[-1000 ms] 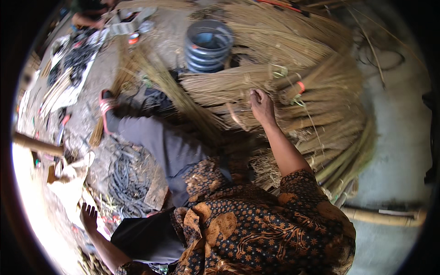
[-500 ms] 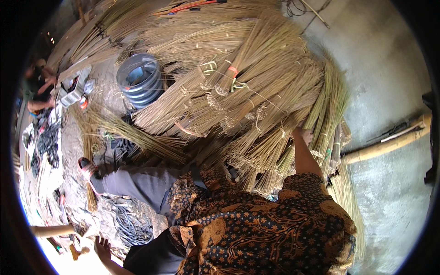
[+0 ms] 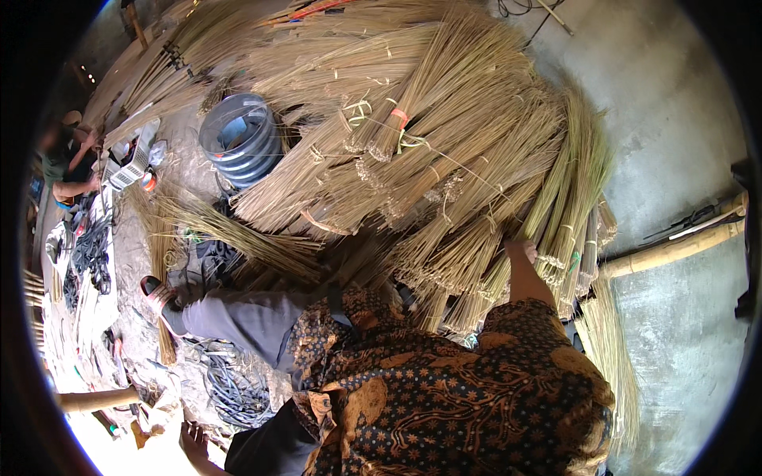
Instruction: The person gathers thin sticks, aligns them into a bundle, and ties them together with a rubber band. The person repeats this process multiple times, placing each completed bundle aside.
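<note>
My right hand [image 3: 521,251] reaches forward into a big heap of dry stalk bundles [image 3: 444,170]. Its fingers are curled at the cut ends of a greenish bundle of stalks [image 3: 548,210] at the heap's right side, and they appear wrapped round it, partly hidden. Pale strips and a red band tie some bundles. Low at the left, my left hand [image 3: 194,441] hangs with its fingers apart, holding nothing. A pale wooden pole [image 3: 99,399] lies near it.
A dark ribbed tub [image 3: 242,141] stands left of the heap. Loose stalks [image 3: 242,230] and black coiled strips [image 3: 234,389] lie on the floor. Another person [image 3: 71,163] sits at far left by a white crate [image 3: 135,163]. A bamboo pole [image 3: 675,250] runs along the right wall.
My right hand has drawn slightly back toward me at the bundle's ends. My left hand has shifted a little right and down. The view has moved slightly.
</note>
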{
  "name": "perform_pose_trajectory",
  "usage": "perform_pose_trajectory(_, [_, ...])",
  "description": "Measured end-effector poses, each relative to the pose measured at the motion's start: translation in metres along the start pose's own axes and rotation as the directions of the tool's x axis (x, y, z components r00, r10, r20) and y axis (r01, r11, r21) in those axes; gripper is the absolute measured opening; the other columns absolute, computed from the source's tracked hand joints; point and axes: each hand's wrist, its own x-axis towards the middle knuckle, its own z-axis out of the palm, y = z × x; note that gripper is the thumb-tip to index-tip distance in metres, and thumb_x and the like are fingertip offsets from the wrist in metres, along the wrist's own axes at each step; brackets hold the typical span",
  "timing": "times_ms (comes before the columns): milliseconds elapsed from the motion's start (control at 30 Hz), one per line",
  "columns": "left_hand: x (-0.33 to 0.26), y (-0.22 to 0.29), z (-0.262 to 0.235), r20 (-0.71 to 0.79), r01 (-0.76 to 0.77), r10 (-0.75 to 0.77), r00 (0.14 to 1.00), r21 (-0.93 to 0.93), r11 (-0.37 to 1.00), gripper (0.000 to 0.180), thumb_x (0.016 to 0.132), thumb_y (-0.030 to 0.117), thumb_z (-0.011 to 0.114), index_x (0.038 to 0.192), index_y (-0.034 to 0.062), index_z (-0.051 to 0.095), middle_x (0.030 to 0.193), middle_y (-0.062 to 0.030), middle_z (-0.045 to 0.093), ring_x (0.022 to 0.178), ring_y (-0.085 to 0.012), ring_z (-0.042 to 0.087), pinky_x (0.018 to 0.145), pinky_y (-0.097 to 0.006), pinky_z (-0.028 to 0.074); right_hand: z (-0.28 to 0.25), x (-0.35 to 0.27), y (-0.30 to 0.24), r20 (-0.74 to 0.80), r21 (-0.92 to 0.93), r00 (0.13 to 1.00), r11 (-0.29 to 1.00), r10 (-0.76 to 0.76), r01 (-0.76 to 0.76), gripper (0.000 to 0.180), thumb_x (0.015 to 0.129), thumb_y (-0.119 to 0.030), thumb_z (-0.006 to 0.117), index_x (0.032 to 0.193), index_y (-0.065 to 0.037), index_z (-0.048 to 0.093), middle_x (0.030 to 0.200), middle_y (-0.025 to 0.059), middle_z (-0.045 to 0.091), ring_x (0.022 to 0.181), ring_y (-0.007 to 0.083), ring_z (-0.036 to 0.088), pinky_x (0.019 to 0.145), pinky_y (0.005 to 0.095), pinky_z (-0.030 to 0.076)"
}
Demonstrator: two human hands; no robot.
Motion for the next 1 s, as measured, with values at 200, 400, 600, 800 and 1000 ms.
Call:
perform_pose_trajectory(200, [-0.009, 0.005, 0.007, -0.016, 0.021, -0.02, 1.0, 0.095, 0.995, 0.031, 0.098, 0.044, 0.068, 0.113, 0.0171, 0.063, 0.097, -0.0009, 0.069, 0.085, -0.0191, 0.069, 0.058, -0.032, 0.047, 0.004, 0.053, 0.018, 0.126, 0.795, 0.992, 0.601, -0.027, -0.084, 0.033, 0.092, -0.039, 0.066, 0.075, -0.011, 0.062, 0.072, 0.0046, 0.049, 0.06, 0.0168, 0.044, 0.062, 0.0444, 0.041])
perform_pose_trajectory(400, [-0.002, 0.005, 0.011, 0.02, -0.047, 0.045, 0.999, 0.107, 0.993, 0.033, 0.098, 0.045, 0.068, 0.111, 0.015, 0.063, 0.087, -0.0007, 0.062, 0.075, -0.0185, 0.063, 0.057, -0.032, 0.049, -0.063, -0.029, -0.013, 0.262, 0.859, 0.957, 0.482, -0.122, -0.173, 0.058, 0.094, -0.046, 0.068, 0.138, -0.009, 0.063, 0.124, 0.0181, 0.068, 0.116, 0.0255, 0.063, 0.108, 0.0485, 0.044])
perform_pose_trajectory(600, [0.0, -0.003, 0.002, 0.037, -0.004, 0.001, 0.999, 0.079, 0.997, 0.039, 0.098, 0.046, 0.068, 0.118, 0.0138, 0.063, 0.096, -0.0035, 0.064, 0.08, -0.0191, 0.063, 0.057, -0.032, 0.049, -0.14, -0.164, -0.061, 0.177, 0.981, 0.857, 0.011, -0.484, -0.196, 0.063, 0.099, -0.036, 0.068, 0.151, -0.007, 0.048, 0.128, 0.0175, 0.061, 0.1, 0.0252, 0.065, 0.106, 0.0542, 0.049])
perform_pose_trajectory(800, [-0.017, 0.019, 0.011, 0.069, -0.115, 0.102, 0.992, 0.214, 0.97, 0.065, 0.1, 0.049, 0.063, 0.152, 0.0123, 0.048, 0.136, -0.0145, 0.059, 0.115, -0.028, 0.063, 0.088, -0.039, 0.054, -0.147, -0.267, -0.116, -0.063, 0.989, 0.539, -0.126, -0.84, -0.079, 0.043, 0.094, -0.019, 0.072, 0.129, -0.001, 0.058, 0.091, 0.0106, 0.068, 0.073, 0.0198, 0.068, 0.065, 0.0353, 0.06])
perform_pose_trajectory(1000, [-0.11, 0.059, 0.138, 0.332, -0.562, 0.551, 0.765, -0.075, 0.824, 0.059, 0.109, 0.039, 0.048, 0.156, 0.0031, 0.04, 0.148, -0.0198, 0.052, 0.128, -0.0322, 0.059, 0.107, -0.045, 0.049, -0.151, -0.388, -0.162, -0.014, 1.0, -0.435, -0.004, -0.9, -0.023, 0.043, 0.09, -0.024, 0.073, 0.122, -0.001, 0.057, 0.077, 0.0068, 0.062, 0.062, 0.0188, 0.064, 0.055, 0.0318, 0.053])
